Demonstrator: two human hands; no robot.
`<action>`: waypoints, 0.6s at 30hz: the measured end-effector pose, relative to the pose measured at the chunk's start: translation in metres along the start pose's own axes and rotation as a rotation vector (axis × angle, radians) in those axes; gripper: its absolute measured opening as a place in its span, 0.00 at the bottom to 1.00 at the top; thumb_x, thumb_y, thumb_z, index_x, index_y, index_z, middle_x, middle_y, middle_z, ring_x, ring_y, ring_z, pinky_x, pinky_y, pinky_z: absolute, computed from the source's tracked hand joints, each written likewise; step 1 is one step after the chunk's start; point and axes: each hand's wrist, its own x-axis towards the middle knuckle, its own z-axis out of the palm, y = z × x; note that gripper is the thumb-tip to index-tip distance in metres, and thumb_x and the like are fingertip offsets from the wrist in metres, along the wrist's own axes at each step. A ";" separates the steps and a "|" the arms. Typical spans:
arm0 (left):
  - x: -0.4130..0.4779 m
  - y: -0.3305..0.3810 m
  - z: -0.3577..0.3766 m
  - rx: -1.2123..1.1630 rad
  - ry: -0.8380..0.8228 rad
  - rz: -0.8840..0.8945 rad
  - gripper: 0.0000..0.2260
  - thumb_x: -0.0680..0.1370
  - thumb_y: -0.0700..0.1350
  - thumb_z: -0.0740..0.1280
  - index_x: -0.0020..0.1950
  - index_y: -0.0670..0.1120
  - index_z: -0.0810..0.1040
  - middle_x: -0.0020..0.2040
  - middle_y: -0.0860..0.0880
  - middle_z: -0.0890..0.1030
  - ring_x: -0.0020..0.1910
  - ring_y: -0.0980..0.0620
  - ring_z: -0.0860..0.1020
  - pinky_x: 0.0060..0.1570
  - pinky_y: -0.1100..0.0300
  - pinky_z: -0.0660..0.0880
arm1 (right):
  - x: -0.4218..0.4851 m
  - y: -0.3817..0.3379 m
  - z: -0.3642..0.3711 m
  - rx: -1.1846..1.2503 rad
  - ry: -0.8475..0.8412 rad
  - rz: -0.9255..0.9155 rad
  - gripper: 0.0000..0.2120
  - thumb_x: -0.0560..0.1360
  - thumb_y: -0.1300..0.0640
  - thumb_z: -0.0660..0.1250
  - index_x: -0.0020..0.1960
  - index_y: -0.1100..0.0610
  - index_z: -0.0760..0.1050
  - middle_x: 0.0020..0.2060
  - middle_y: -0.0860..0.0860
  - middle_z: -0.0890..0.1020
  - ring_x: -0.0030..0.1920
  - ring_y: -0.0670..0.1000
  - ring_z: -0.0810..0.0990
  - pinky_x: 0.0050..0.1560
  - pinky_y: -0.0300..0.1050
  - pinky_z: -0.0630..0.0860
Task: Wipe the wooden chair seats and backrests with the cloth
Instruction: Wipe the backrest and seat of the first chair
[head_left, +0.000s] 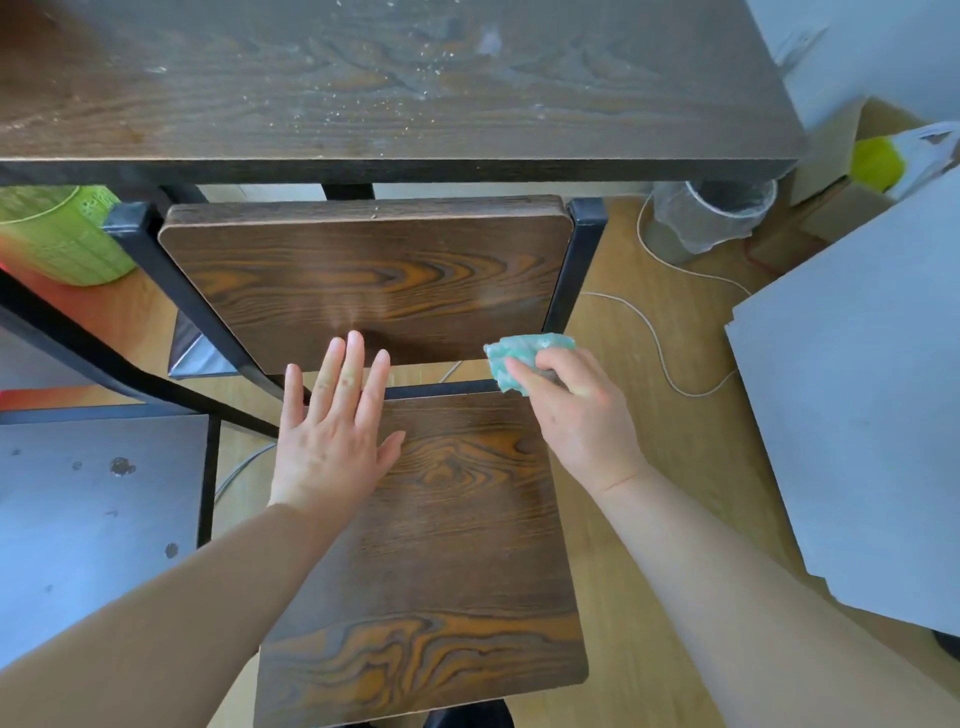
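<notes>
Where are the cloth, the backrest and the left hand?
cloth (522, 353): head view, exposed teal part.
backrest (374, 270): head view, middle of the wood panel.
left hand (332, 447): head view, back of the hand.

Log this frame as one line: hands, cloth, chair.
left hand: open, flat at seat rear left | right hand: grips cloth by backrest lower right corner | cloth-wood contact: cannot tell

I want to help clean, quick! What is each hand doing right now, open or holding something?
Left hand: open, fingers straight, over the wooden chair seat.
Right hand: closed on the teal cloth.
</notes>
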 end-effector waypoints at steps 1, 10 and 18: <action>0.000 0.001 -0.001 -0.005 0.009 -0.002 0.37 0.77 0.57 0.66 0.81 0.44 0.55 0.81 0.40 0.52 0.80 0.42 0.48 0.74 0.34 0.52 | 0.006 -0.002 -0.017 0.100 0.078 0.049 0.11 0.81 0.43 0.59 0.56 0.38 0.80 0.49 0.36 0.77 0.49 0.38 0.74 0.48 0.27 0.69; 0.005 0.006 -0.003 -0.012 0.057 0.004 0.38 0.77 0.56 0.66 0.80 0.43 0.54 0.81 0.39 0.53 0.80 0.42 0.49 0.74 0.34 0.51 | 0.070 0.012 -0.095 0.063 0.407 -0.070 0.13 0.77 0.64 0.68 0.62 0.62 0.79 0.47 0.61 0.80 0.47 0.60 0.79 0.46 0.49 0.80; -0.002 0.012 0.013 -0.007 0.007 0.010 0.38 0.77 0.56 0.67 0.80 0.43 0.55 0.80 0.39 0.53 0.80 0.41 0.49 0.75 0.35 0.52 | 0.040 0.042 -0.027 0.118 0.162 -0.031 0.10 0.76 0.65 0.68 0.57 0.60 0.82 0.44 0.58 0.79 0.44 0.58 0.78 0.41 0.50 0.77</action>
